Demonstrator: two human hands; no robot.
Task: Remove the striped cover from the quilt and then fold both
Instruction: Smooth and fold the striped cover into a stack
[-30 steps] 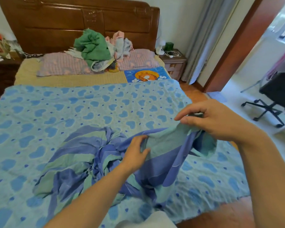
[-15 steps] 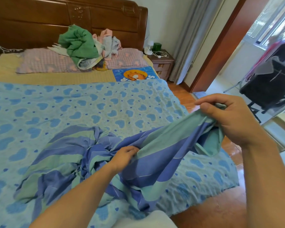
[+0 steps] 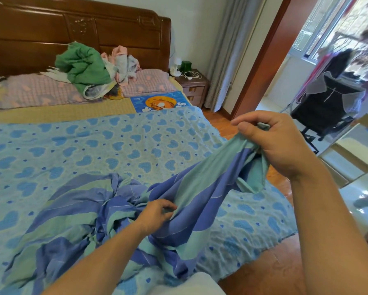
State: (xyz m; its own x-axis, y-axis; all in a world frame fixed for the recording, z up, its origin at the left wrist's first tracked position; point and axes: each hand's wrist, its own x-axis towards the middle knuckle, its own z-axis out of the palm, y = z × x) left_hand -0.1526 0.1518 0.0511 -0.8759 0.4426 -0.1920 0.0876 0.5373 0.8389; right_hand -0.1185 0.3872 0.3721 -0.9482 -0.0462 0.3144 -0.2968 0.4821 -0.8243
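The striped cover (image 3: 76, 218), blue and green, lies crumpled on the near half of the bed. Under it the quilt (image 3: 106, 145), light blue with heart shapes, is spread flat across the mattress. My right hand (image 3: 270, 143) pinches one end of the cover and holds it raised above the bed's right edge. A taut band of the cover runs from there down to my left hand (image 3: 155, 213), which grips the cloth low over the bed.
At the head of the bed lie two pillows (image 3: 40, 90) and a heap of clothes (image 3: 87, 69) against a wooden headboard (image 3: 79, 33). A nightstand (image 3: 191, 84) stands right of the bed. A black office chair (image 3: 323, 109) stands beyond the doorway. A wooden floor (image 3: 261, 277) runs alongside the bed.
My right hand has lifted the cover's end higher and further right, stretching the cloth. My left hand keeps its grip lower down. The view has turned right.
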